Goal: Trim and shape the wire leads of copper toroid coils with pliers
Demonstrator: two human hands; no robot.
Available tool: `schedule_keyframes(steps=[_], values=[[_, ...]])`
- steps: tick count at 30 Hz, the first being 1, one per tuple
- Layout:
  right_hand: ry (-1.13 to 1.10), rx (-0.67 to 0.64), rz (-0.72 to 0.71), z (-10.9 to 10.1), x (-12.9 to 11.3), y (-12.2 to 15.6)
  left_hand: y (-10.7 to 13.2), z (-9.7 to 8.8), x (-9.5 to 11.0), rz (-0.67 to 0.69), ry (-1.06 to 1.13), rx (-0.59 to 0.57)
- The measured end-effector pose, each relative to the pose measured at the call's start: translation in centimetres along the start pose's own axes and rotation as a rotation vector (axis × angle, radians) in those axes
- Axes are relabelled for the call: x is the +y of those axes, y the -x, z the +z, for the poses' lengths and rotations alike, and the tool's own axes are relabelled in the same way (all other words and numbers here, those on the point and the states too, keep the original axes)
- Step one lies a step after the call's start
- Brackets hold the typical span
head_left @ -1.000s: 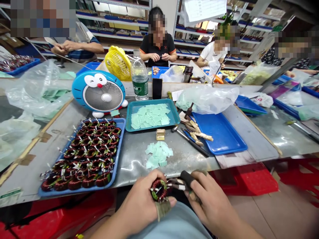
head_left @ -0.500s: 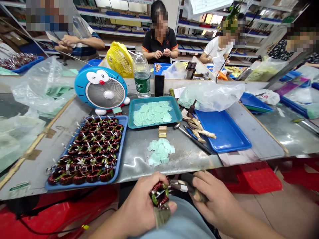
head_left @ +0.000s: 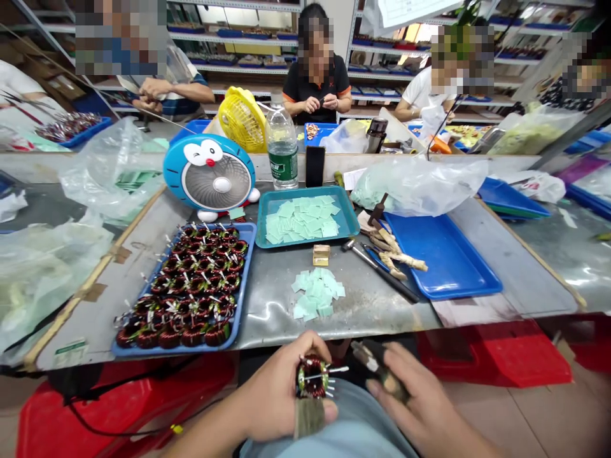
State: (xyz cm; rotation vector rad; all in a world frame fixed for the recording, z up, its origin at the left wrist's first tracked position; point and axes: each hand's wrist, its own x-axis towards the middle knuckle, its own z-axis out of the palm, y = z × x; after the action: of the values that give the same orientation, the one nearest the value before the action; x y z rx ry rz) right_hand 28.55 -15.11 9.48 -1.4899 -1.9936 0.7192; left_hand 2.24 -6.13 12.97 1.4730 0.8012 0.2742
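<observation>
My left hand (head_left: pixel 281 388) grips a toroidal coil (head_left: pixel 313 375), a ring wound with dark red copper wire, over my lap. Its silvery wire leads point right, and a light strip crosses its hole. A brownish wrap covers my left thumb. In my right hand (head_left: pixel 415 388) is a hand tool with a worn, wrapped handle (head_left: pixel 394 385); its dark tip points up and left, apart from the coil's leads. Blur hides the tool's exact kind. Left of my hands, a blue tray (head_left: pixel 252 254) holds rows of similar coils.
Pale green paper pieces (head_left: pixel 317 292) lie on the metal bench (head_left: pixel 267 286), with more in a teal tray (head_left: pixel 260 219). A hammer (head_left: pixel 382 270) rests beside a blue tray (head_left: pixel 458 267). Behind are a blue fan (head_left: pixel 210 172) and a water bottle (head_left: pixel 282 152). Several people sit opposite.
The tool in my right hand has moved away from the coil, leaving its leads exposed. The coil has turned slightly in my left hand. The whole view has shifted a little.
</observation>
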Motion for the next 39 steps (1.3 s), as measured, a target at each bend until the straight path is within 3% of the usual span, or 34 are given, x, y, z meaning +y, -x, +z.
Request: schedule_keyframes(steps=[3,6,12,22,26,30,35,39], values=[[0.195,-0.037,-0.052,-2.7,-0.5,-1.2,-0.5,-0.1,0.0,-0.016,-0.038,-0.011],[0.315,-0.071,-0.147,-3.7,-1.7,-2.5,-0.8,0.0,0.0,-0.053,-0.014,-0.017],[0.387,0.034,-0.303,-2.8,-2.4,-3.4,-0.6,0.7,0.6,-0.035,-0.111,0.045],[0.441,0.084,-0.305,-2.8,-2.4,-3.3,-0.8,0.6,0.3,0.077,-0.171,0.095],[0.439,0.036,-0.242,-4.1,-2.5,-4.1,-0.7,0.0,0.5,0.042,-0.080,0.020],[0.513,-0.066,-0.310,-4.8,-3.0,-5.6,-1.2,-0.5,0.4,0.027,-0.044,-0.105],[0.564,-0.112,-0.369,-4.7,-3.3,-6.8,-1.8,-0.6,0.4,0.123,0.007,-0.129],[0.578,-0.112,-0.414,-4.7,-3.2,-7.5,-1.7,-0.8,0.6,0.116,0.027,-0.174]])
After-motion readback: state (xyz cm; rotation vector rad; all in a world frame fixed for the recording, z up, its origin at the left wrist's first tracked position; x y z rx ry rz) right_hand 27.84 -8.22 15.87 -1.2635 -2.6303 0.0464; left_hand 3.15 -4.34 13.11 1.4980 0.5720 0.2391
